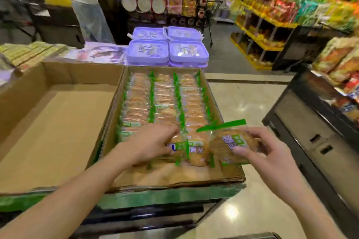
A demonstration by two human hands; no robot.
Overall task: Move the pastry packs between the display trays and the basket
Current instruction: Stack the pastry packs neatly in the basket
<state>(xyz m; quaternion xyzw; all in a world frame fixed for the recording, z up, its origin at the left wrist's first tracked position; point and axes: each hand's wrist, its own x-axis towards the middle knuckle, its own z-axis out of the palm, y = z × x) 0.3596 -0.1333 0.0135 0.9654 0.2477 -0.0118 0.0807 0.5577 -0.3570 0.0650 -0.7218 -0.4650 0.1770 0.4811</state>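
- the empty cardboard tray (58, 132) lay well to the left of the left hand, one of two trays side by side on the worktop; nothing showed inside it.
- the left hand (147, 143) reached into the near end of the full tray (227, 122), its fingers curled down onto a front-row pastry pack (179, 148); it seemed to be pinching that pack, though the fingertips were blurred.
- beyond that hand the packs (165, 103) stood on edge in three rows running away from it; blur made a count of packs impossible, but each row held many.
- just right of the left hand one more front-row pack (197, 154) stood apart from both hands.
- the right hand (266, 153) held a single lifted pack (234, 146) over the tray's near right corner, thumb on its front face and fingers behind.
- by the look of them, the packs were light, the film slippery and crinkly, the pastry inside soft and crumbly; a flat pinch across both faces seemed safer than pulling on the green sealed end (221, 125).
- four lilac lidded tubs (168, 46) showed on top, far beyond both hands.
- no basket was in view.
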